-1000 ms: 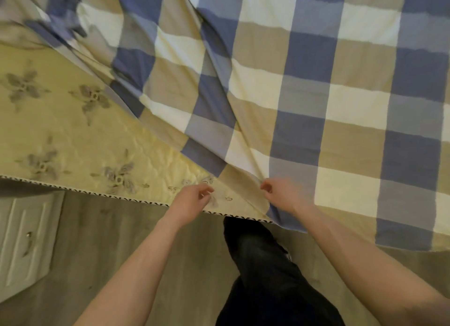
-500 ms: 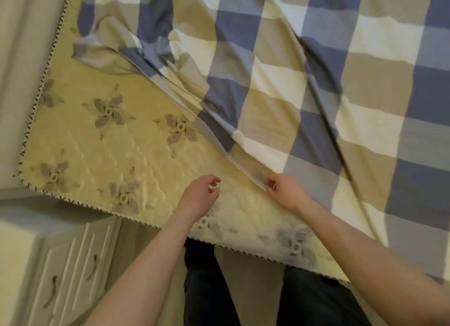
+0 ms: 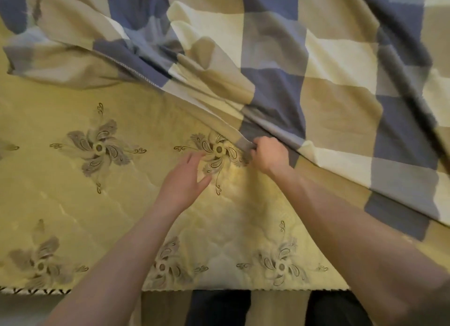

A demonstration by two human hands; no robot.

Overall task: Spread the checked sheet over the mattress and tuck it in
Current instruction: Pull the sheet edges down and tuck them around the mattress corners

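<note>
My right hand point(image 3: 269, 155) grips edge of checked sheet point(image 3: 328, 94), fingers curled round bunched fold; half second ago it was only a pinch. My left hand point(image 3: 185, 179) holds nothing, fingers now straighter and spread, just left of right hand, beside flower motif point(image 3: 219, 150). Cannot tell whether it touches mattress point(image 3: 73, 204). Sheet lies over far and right part, near-left mattress bare. Both hands are farther in from near edge than before.
</note>
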